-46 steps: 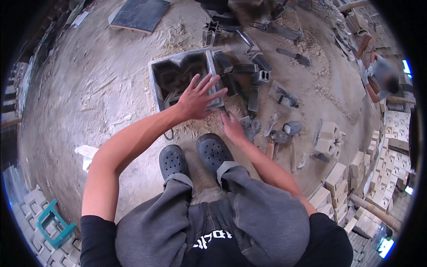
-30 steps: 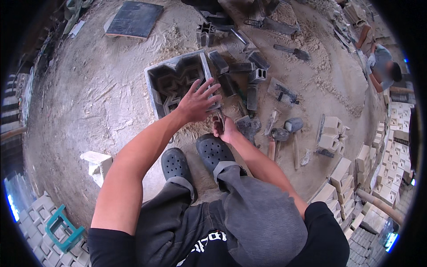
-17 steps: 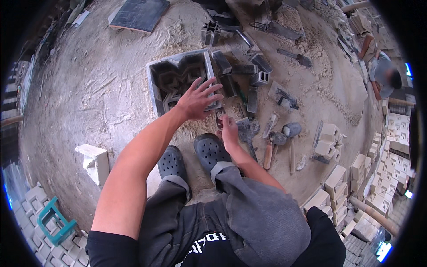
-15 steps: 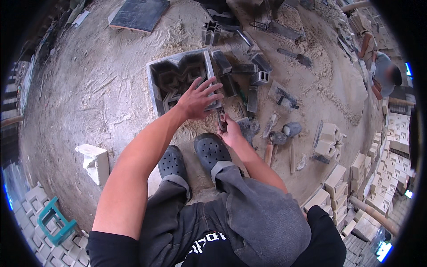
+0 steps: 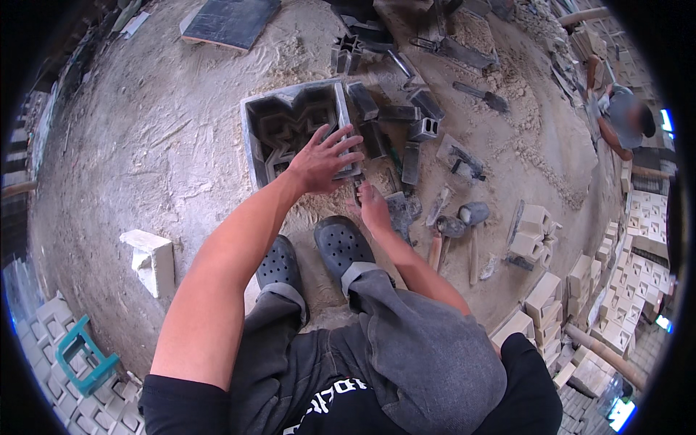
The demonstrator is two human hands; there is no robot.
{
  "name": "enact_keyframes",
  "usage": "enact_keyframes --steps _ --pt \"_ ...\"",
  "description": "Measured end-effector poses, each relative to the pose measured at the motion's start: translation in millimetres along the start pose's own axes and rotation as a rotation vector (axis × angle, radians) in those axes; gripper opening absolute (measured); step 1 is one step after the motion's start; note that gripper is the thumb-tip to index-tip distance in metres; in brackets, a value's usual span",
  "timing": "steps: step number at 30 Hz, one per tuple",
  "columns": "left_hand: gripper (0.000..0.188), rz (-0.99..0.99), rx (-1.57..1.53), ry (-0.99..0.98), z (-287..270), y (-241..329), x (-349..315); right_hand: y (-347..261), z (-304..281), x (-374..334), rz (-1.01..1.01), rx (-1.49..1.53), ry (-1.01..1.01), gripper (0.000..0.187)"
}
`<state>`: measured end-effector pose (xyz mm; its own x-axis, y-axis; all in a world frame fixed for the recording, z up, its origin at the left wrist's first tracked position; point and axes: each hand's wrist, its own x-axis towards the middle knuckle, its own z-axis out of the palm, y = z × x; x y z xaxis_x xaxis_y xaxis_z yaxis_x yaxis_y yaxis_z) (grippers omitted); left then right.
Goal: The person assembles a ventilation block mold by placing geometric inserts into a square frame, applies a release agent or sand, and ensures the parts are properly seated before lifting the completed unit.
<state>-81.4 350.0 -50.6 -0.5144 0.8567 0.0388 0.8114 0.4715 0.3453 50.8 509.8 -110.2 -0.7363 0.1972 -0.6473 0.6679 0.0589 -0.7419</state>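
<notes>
A grey metal mould box (image 5: pixel 249 138) with zigzag inner walls lies on the dusty ground in front of my shoes. My left hand (image 5: pixel 325 161) rests across its right wall with the fingers spread, holding nothing. Beside the box's near right corner, my right hand (image 5: pixel 374 209) is closed around a small dark metal piece (image 5: pixel 357 183). The piece touches or nearly touches that corner, and my fingers hide most of it.
Several dark metal blocks (image 5: pixel 410 163) lie right of the box, with a mallet (image 5: pixel 473 213) and a trowel (image 5: pixel 481 96) farther over. A broken pale block (image 5: pixel 149 261) sits at left. Pale cast blocks (image 5: pixel 536 233) stand at right, where another person (image 5: pixel 623 116) works.
My right hand has turned slightly, its fingers curling more around the metal piece at the corner. My left hand stays in place on the box wall. The other person's arm has shifted.
</notes>
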Motion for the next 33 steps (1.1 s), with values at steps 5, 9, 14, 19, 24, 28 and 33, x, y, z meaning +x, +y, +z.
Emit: enact_keyframes --steps 5,9,14,19,24,28,33 --pt "0.054 0.001 0.020 -0.018 -1 0 0 11 -17 16 0.253 0.521 -0.309 0.058" --pt "0.053 0.005 0.035 -0.023 -2 1 1 21 -24 26 0.271 0.554 -0.375 0.052" --pt "0.053 -0.004 0.020 -0.013 1 0 -1 1 3 16 -0.255 -0.425 0.263 0.045" --pt "0.052 -0.018 0.060 -0.073 -5 5 3 -10 27 -5 -0.417 -0.773 0.347 0.065" --pt "0.056 -0.014 0.017 -0.037 -1 2 1 -19 24 1 -0.332 -0.779 0.285 0.058" --pt "0.056 -0.007 0.025 -0.036 -2 4 1 -15 24 2 -0.306 -0.694 0.286 0.066" --pt "0.056 -0.010 0.007 -0.025 0 2 0 -4 17 20 -0.190 -0.581 0.192 0.074"
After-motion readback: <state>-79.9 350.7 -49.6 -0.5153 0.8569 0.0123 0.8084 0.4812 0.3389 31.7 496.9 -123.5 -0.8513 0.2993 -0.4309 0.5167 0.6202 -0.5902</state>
